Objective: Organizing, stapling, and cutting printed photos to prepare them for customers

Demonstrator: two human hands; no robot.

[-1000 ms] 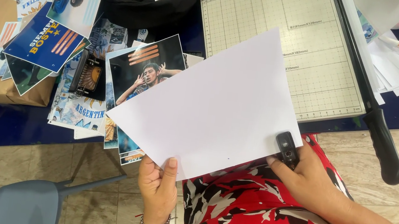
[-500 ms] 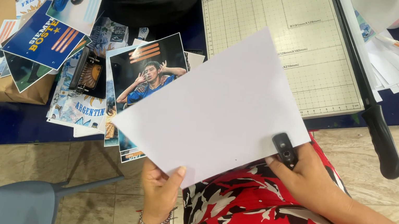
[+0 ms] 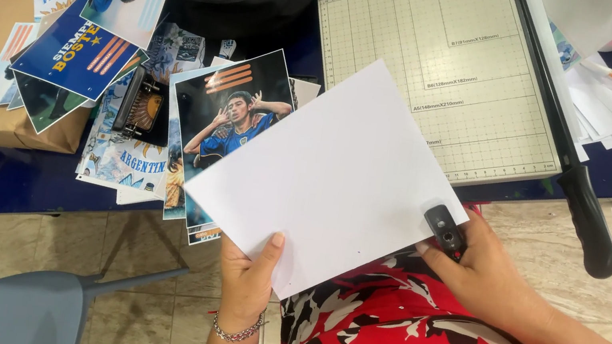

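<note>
In the head view, the left hand (image 3: 248, 281) holds a white sheet of paper (image 3: 330, 176) by its lower edge, thumb on top and the other fingers closed beneath it, so the sheet is gripped there. The sheet is lifted and tilted just below the paper trimmer (image 3: 439, 66), and its upper corner overlaps the trimmer's gridded board. The right hand (image 3: 480, 275) is at the sheet's right corner, with fingers closed around a small black device (image 3: 444, 230) that touches the paper edge (what the device is, I cannot tell). Left of the trimmer, printed photos (image 3: 229, 116) and cards lie scattered on the dark blue worktop (image 3: 38, 176). The sheet looks light and thin, a little stiff but easy to bend or crease, so I judge it is best held at an edge or corner with a soft pinch.
</note>
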